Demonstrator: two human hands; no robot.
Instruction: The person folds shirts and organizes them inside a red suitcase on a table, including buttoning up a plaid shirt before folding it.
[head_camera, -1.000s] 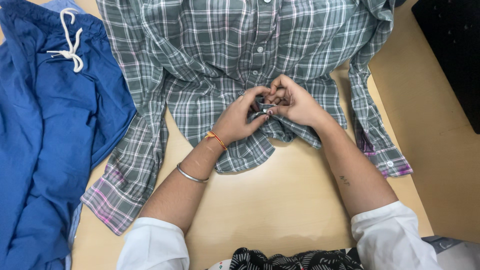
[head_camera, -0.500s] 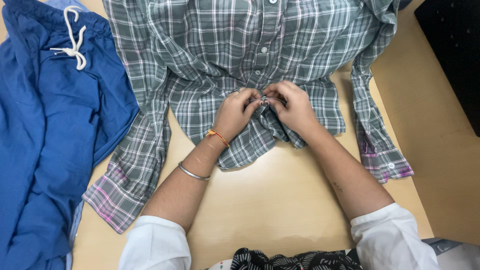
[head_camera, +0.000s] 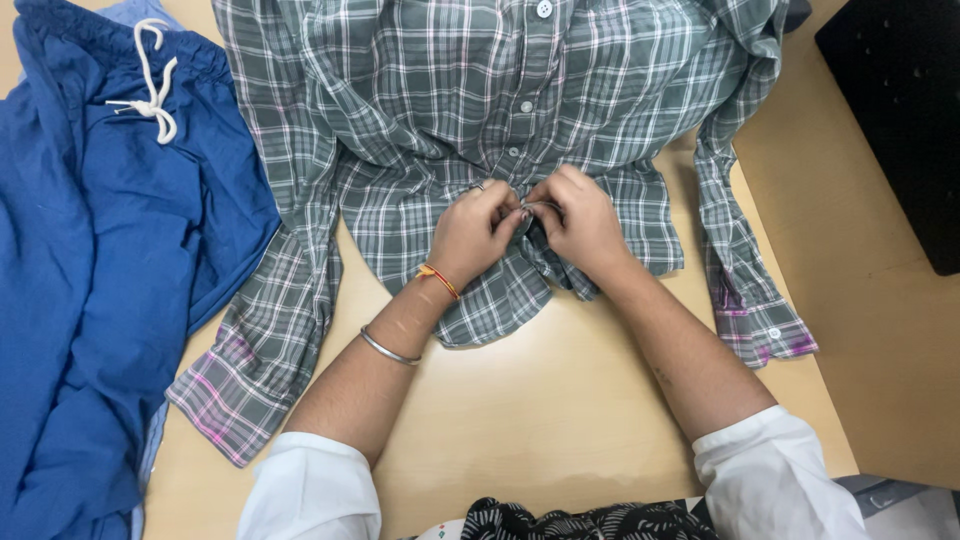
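Hands (head_camera: 525, 225) shifted up plaid shirt (head_camera: 450, 90) placket (soft, creased weave).

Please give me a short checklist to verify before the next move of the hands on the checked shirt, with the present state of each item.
1. Both hands on the placket: ok. The left hand and the right hand pinch the front of the plaid shirt at one spot.
2. Button seated in its hole: cannot tell, the fingers hide it.
3. Upper buttons closed: ok, as far as the white button shows.
4. Shirt flat on the table: not ok, the cloth bunches under the hands.
5. Sleeves free: ok, the cuff lies apart.
6. Blue garment clear of the shirt: not ok, they meet along the left sleeve.
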